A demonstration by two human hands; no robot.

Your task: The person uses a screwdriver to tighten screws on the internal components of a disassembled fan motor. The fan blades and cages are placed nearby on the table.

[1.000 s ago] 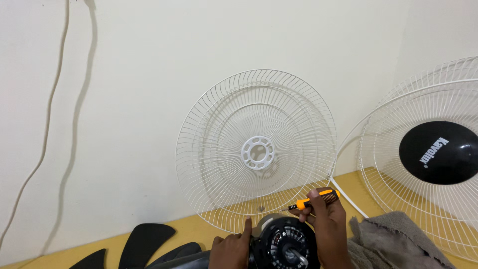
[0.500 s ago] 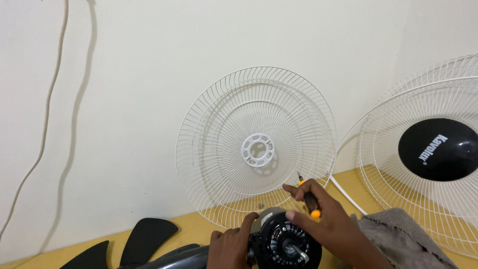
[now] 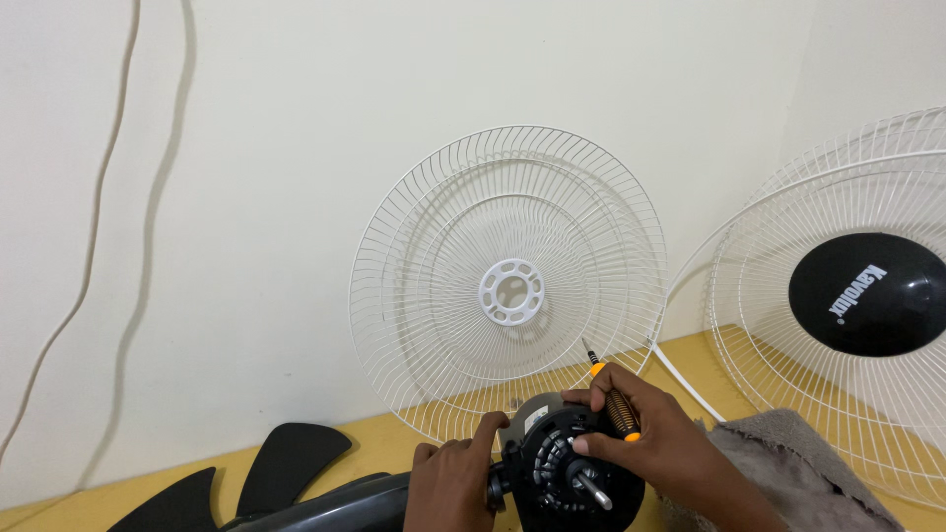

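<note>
A black fan motor housing (image 3: 567, 471) with a bare metal shaft sits at the bottom centre, face toward me. My left hand (image 3: 455, 481) grips its left side. My right hand (image 3: 658, 441) rests on its upper right edge and holds a small screwdriver (image 3: 613, 401) with an orange and black handle, tip pointing up and away from the motor. A white wire rear fan guard (image 3: 507, 286) with a round white hub leans upright against the wall just behind the motor.
A second white wire guard with a black centre cap (image 3: 867, 294) leans at the right. Black fan blades (image 3: 246, 481) lie at the lower left on the yellow surface (image 3: 394, 445). A grey cloth (image 3: 788, 463) lies at the lower right. White cables (image 3: 108, 217) hang on the wall.
My right hand has turned the screwdriver from lying sideways to pointing tip-up and settled on the motor's top right. The view has shifted slightly; my left hand stays on the motor.
</note>
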